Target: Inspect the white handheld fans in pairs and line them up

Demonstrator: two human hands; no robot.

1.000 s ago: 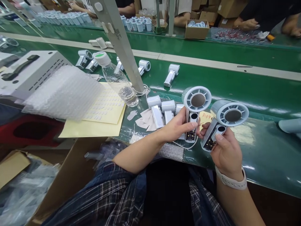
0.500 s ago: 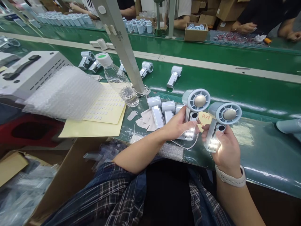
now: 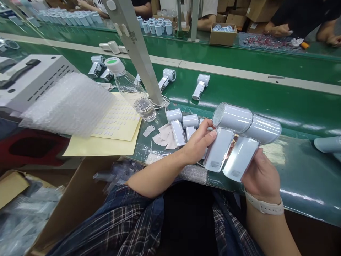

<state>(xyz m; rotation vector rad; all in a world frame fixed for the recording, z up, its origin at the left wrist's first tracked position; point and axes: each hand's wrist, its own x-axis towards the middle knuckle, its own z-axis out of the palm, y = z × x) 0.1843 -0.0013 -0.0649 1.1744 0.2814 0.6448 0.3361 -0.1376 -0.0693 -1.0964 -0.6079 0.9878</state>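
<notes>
I see the left hand (image 3: 198,144) clasping one handheld fan (image 3: 226,133) by its handle, the right hand (image 3: 262,174) clasping a second fan (image 3: 252,142) likewise, both just right of the water bottle (image 3: 130,90). Light, rigid, glossy shells, likely slippery; handles offer best purchase. Green surface (image 3: 293,103) beyond the bottle lies open; loose fans (image 3: 182,126) crowd nearer it.

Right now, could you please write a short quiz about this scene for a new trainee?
1. True or false: each hand holds one handheld fan.
2. What stands on the yellow sheet? A) cardboard box B) clear bottle C) roll of tape
3. Which wrist has a white band?

Key:
1. True: the left hand grips the left fan, the right hand the right fan.
2. B, the clear bottle.
3. The right wrist, with the white band.
</notes>
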